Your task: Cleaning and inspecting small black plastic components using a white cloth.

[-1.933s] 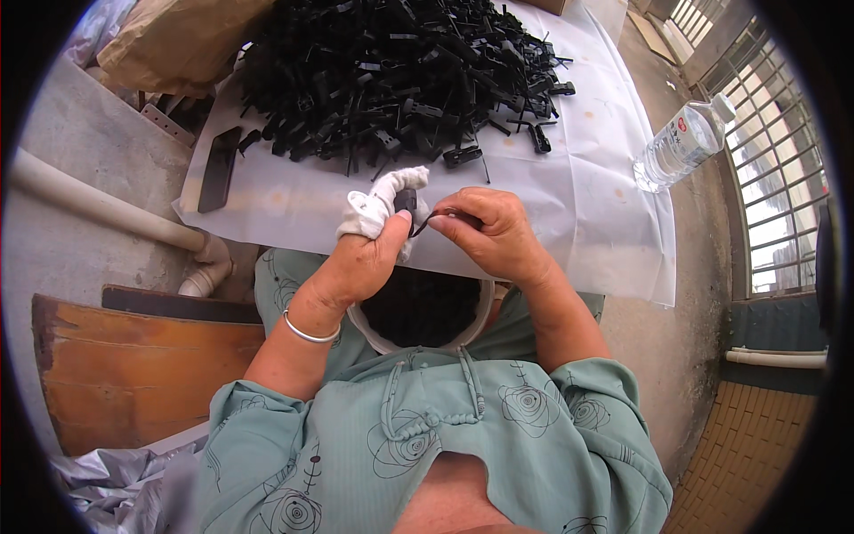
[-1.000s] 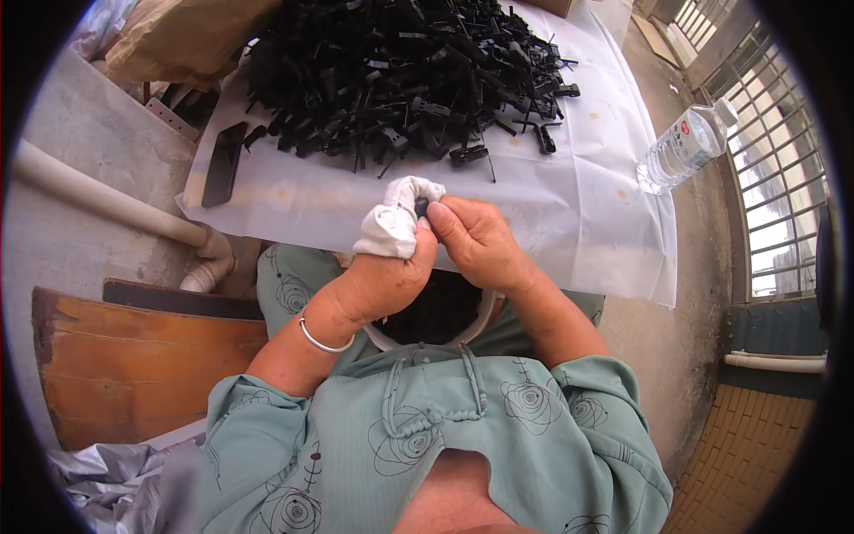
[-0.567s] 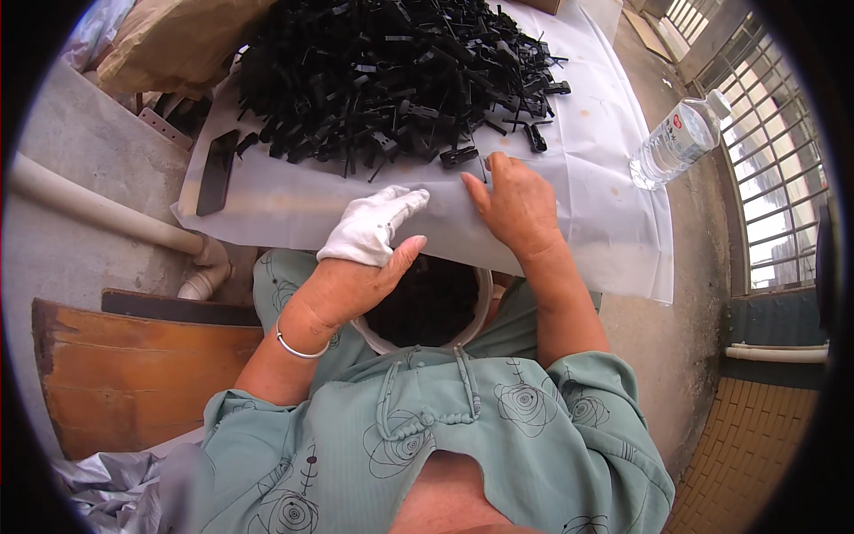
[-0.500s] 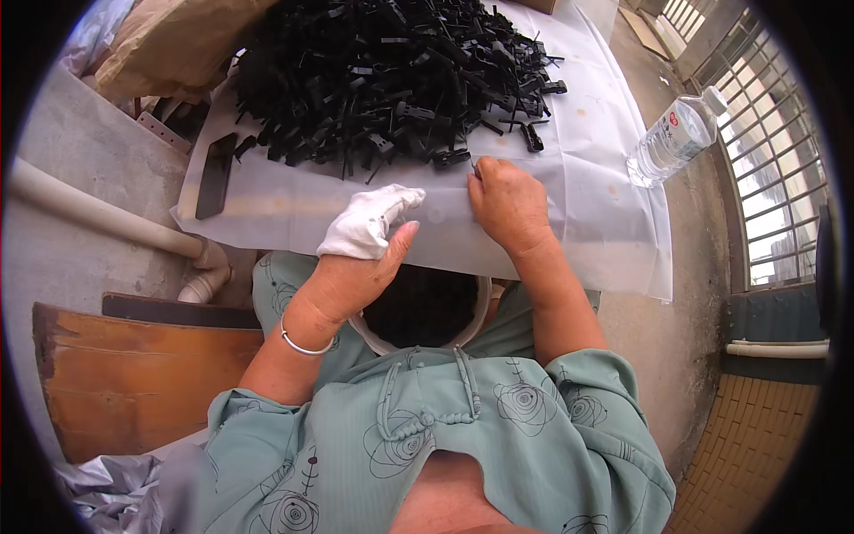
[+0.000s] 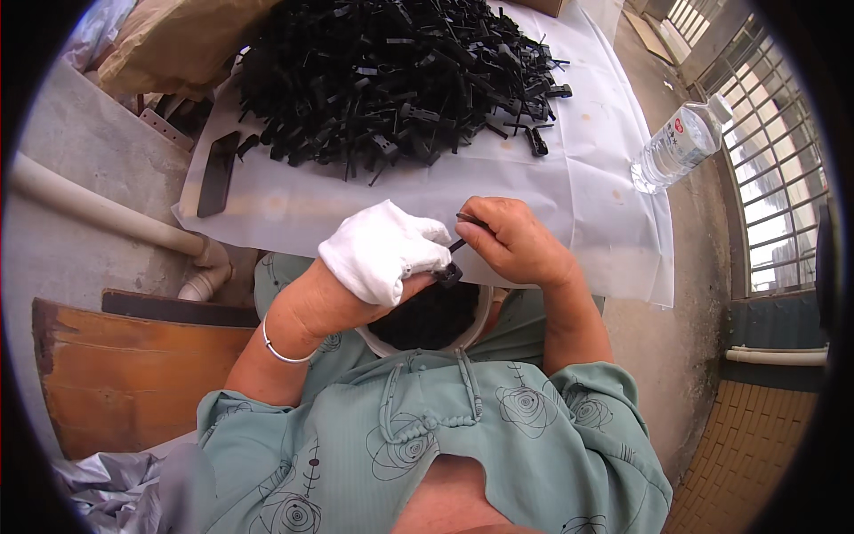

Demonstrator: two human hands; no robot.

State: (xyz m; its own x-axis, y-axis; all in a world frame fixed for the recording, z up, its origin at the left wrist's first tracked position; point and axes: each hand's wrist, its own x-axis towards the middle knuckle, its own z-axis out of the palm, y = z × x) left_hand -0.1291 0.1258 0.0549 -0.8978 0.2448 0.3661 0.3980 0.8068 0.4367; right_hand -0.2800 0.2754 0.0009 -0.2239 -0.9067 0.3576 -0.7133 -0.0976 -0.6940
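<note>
My left hand, in a white glove with the thumb bare, is closed on a small black plastic part. Close beside it on the right, my bare right hand pinches a thin dark piece; whether this is a tool or a bit of the part cannot be made out. A narrow black stem bridges the gap between the hands. Both hands hover over the table's near edge, above a white bucket with dark contents in my lap. Beyond them lies a large heap of black plastic parts.
A white sheet covers the table. At its left lies a dark phone; a clear water bottle stands at the right edge. Brown paper is at the far left, above a pale pipe. A wooden board stands lower left.
My right hand has drawn back from the heap's near edge, and a black part there is gone. My left hand has turned and closed, now holding a black part near the right hand.
</note>
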